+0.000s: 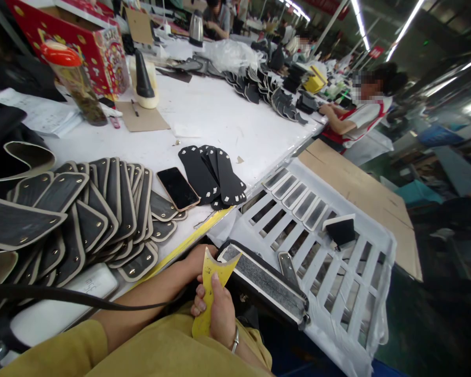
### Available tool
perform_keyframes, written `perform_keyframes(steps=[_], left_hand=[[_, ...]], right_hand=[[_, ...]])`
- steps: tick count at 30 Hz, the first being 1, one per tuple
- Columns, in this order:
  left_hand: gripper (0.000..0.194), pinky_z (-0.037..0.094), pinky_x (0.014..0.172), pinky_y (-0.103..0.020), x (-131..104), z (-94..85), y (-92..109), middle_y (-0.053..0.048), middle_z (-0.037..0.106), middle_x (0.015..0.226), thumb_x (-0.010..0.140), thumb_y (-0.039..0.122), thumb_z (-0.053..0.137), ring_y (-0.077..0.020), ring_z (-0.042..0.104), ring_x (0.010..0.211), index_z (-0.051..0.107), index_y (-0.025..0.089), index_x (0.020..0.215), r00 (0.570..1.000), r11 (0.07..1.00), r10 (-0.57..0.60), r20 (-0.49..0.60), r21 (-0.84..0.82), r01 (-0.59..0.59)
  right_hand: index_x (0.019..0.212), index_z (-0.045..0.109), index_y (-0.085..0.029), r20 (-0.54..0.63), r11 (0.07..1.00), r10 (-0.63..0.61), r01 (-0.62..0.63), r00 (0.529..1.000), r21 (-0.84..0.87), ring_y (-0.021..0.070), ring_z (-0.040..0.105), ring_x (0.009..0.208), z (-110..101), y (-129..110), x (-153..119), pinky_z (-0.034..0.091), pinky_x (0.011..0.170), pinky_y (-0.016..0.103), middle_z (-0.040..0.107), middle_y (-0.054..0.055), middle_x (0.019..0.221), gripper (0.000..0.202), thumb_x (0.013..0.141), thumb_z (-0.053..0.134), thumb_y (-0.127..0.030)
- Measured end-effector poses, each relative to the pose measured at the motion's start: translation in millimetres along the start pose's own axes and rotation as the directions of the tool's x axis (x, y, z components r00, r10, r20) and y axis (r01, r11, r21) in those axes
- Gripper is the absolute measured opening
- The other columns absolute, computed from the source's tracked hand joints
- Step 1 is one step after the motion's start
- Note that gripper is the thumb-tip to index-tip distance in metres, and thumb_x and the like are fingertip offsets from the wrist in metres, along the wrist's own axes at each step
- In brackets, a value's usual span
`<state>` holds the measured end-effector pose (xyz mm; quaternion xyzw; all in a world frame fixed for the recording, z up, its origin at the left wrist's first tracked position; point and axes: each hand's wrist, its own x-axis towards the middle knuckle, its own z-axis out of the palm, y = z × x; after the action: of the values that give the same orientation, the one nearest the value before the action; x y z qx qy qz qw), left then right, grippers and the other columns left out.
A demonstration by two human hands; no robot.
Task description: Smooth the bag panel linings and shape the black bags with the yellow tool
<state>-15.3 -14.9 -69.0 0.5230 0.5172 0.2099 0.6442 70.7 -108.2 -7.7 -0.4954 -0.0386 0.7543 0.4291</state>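
Observation:
My right hand [222, 312] is closed around a flat yellow piece with a curved notch at its top end [211, 285]. A metal bracelet circles that wrist. Behind the yellow piece, my left hand [198, 260] is at the near left end of a black bag-like piece [275, 293] with pale edges and a grey fuzzy strip. The fingers of that hand are mostly hidden, so its grip does not show. A black strap [102, 297] crosses over my left forearm.
Left on the white table [215, 123] lie stacked dark panels with pale rims [118, 201], a phone [178, 187] and black panels with white tabs [212, 175]. A slatted white rack [337, 283] with small parts stands right, beside cardboard [357, 193]. A co-worker [361, 112] sits beyond.

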Motion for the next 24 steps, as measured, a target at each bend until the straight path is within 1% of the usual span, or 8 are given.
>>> perform_keyframes(steps=[3,5,7,10,12,13,17,24], left_hand=[[0.033,0.038,0.053,-0.024,-6.0,-1.6,-6.4,0.002,0.049,0.043,0.066,0.036,0.068,-0.0138,0.050,0.054,0.054,0.013,0.048,0.993,0.994,-0.014,-0.119,-0.113,0.001],[0.035,0.043,0.060,-0.026,-10.2,2.2,-4.9,-0.003,0.063,0.064,0.076,0.046,0.054,-0.0176,0.058,0.066,0.063,0.013,0.065,0.976,0.979,-0.021,-0.215,-0.204,-0.023],[0.048,0.047,0.073,-0.028,-12.4,8.6,3.3,-0.009,0.066,0.097,0.085,0.052,0.036,-0.0204,0.061,0.089,0.065,0.014,0.092,0.955,0.925,-0.023,-0.296,-0.368,-0.092],[0.058,0.040,0.095,-0.032,-11.1,17.1,22.6,-0.012,0.057,0.124,0.088,0.058,0.030,-0.0224,0.050,0.117,0.060,0.015,0.112,0.963,0.631,0.023,-0.269,-0.743,-0.222],[0.061,0.035,0.101,-0.034,-8.4,20.1,32.9,-0.013,0.057,0.123,0.085,0.061,0.037,-0.0253,0.046,0.121,0.063,0.013,0.112,0.984,0.428,0.086,-0.157,-0.886,-0.179],[0.062,0.035,0.102,-0.036,-6.9,21.0,36.0,-0.013,0.059,0.122,0.085,0.062,0.038,-0.0268,0.047,0.120,0.064,0.012,0.110,0.989,0.398,0.110,-0.100,-0.907,-0.136],[0.062,0.040,0.097,-0.039,-2.2,22.9,34.1,-0.011,0.061,0.119,0.086,0.062,0.036,-0.0295,0.053,0.112,0.067,0.012,0.106,0.992,0.438,0.129,-0.008,-0.897,-0.064],[0.061,0.039,0.098,-0.037,3.1,21.6,24.5,-0.005,0.066,0.110,0.088,0.060,0.029,-0.0255,0.059,0.103,0.068,0.016,0.105,0.983,0.717,0.141,-0.119,-0.672,-0.185]], right_hand=[[0.081,0.059,-0.013,-0.003,1.000,-0.007,0.007,1.000,-0.011,0.0038,0.033,0.035,-2.2,0.2,0.2,0.029,0.036,0.019,0.049,-0.005,0.052,0.053,0.064,0.066,-0.063],[0.080,0.059,-0.014,-0.013,1.000,0.000,-0.001,1.000,-0.020,0.0039,0.032,0.035,-3.1,-0.1,0.5,0.029,0.036,0.020,0.048,-0.005,0.052,0.052,0.064,0.066,-0.063],[0.077,0.058,-0.014,-0.027,1.000,0.016,-0.017,0.999,-0.022,0.0039,0.031,0.034,-3.3,-0.8,0.8,0.028,0.036,0.020,0.048,-0.005,0.051,0.051,0.064,0.066,-0.063],[0.075,0.058,-0.015,-0.033,1.000,0.026,-0.027,0.999,-0.015,0.0039,0.031,0.034,-3.5,-2.0,1.9,0.029,0.035,0.020,0.048,-0.005,0.051,0.052,0.061,0.068,-0.064],[0.075,0.058,-0.015,-0.034,1.000,0.024,-0.024,0.999,-0.010,0.0042,0.032,0.034,-4.3,-2.3,3.3,0.030,0.035,0.021,0.048,-0.005,0.051,0.054,0.059,0.068,-0.065],[0.075,0.058,-0.015,-0.037,1.000,0.023,-0.024,0.999,-0.009,0.0043,0.032,0.034,-4.8,-2.2,4.0,0.030,0.035,0.021,0.049,-0.005,0.051,0.055,0.058,0.068,-0.066],[0.076,0.059,-0.015,-0.042,1.000,0.022,-0.022,0.999,-0.004,0.0044,0.033,0.034,-6.4,0.0,6.1,0.030,0.035,0.021,0.049,-0.005,0.050,0.058,0.057,0.067,-0.069],[0.078,0.059,-0.015,-0.056,1.000,0.026,-0.025,0.998,0.013,0.0044,0.034,0.036,-8.4,6.2,7.2,0.037,0.040,0.023,0.048,-0.006,0.051,0.057,0.061,0.064,-0.069]])
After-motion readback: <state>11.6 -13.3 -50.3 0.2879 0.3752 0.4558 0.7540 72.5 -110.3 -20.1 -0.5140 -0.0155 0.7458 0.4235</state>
